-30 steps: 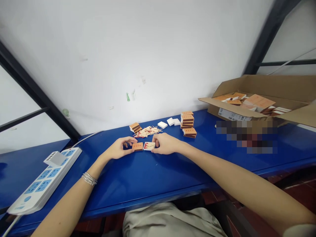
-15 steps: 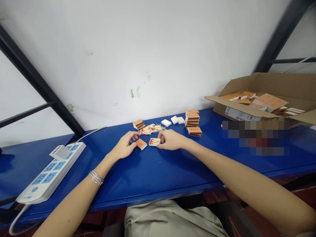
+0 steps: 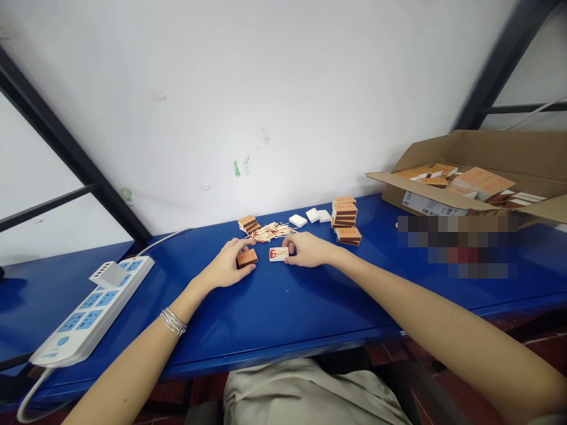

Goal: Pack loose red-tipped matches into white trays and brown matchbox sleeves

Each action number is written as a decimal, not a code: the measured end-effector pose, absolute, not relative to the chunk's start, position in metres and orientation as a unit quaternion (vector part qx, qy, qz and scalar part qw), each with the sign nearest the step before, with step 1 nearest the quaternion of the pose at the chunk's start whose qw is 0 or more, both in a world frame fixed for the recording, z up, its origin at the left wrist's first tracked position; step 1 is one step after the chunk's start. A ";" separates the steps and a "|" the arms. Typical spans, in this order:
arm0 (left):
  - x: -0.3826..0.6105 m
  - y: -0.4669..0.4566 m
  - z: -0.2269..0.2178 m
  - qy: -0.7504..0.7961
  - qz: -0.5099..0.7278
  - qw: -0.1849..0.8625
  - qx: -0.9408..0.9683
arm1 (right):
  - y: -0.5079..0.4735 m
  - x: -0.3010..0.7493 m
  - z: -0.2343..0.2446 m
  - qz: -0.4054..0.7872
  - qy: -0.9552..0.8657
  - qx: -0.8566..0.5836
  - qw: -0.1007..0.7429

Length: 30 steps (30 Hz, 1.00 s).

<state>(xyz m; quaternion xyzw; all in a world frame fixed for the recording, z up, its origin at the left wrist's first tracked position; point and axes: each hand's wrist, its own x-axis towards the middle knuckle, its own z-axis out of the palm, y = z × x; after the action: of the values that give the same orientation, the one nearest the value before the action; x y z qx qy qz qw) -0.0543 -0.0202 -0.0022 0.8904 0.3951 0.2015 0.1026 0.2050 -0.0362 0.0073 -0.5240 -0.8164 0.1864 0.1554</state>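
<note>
My left hand point(image 3: 225, 267) pinches an orange matchbox sleeve point(image 3: 247, 257) on the blue table point(image 3: 283, 307). My right hand point(image 3: 309, 249) grips a white inner tray point(image 3: 279, 254) filled with red-tipped matches, its open top facing up. The sleeve and the tray lie a little apart, side by side. Just behind them a loose heap of matches point(image 3: 272, 231) is spread out on the table.
Behind the hands sit a small pile of orange matchboxes point(image 3: 248, 224), a few empty white trays point(image 3: 310, 216) and a taller stack of matchboxes point(image 3: 345, 219). An open cardboard box point(image 3: 469, 177) with more matchboxes stands at the right. A white power strip point(image 3: 91, 310) lies at the left.
My left hand has taken hold of the orange sleeve and turned it level with the tray. My right hand has stayed on the filled tray.
</note>
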 end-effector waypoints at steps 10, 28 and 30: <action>-0.049 -0.022 -0.004 0.362 0.218 0.150 0.894 | -0.033 0.202 -0.003 0.188 -0.834 -0.481 0.195; -0.043 -0.027 -0.002 0.361 0.236 0.146 0.890 | -0.034 0.200 -0.006 0.238 -0.834 -0.444 0.224; -0.043 -0.028 -0.002 0.365 0.239 0.148 0.887 | -0.034 0.200 -0.006 0.247 -0.832 -0.443 0.226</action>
<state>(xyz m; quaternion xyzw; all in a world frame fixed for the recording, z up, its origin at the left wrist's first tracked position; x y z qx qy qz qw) -0.0430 -0.0278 -0.0017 0.8874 0.3652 0.2390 0.1483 0.2004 -0.0343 -0.0057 -0.4426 -0.8321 0.2465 0.2257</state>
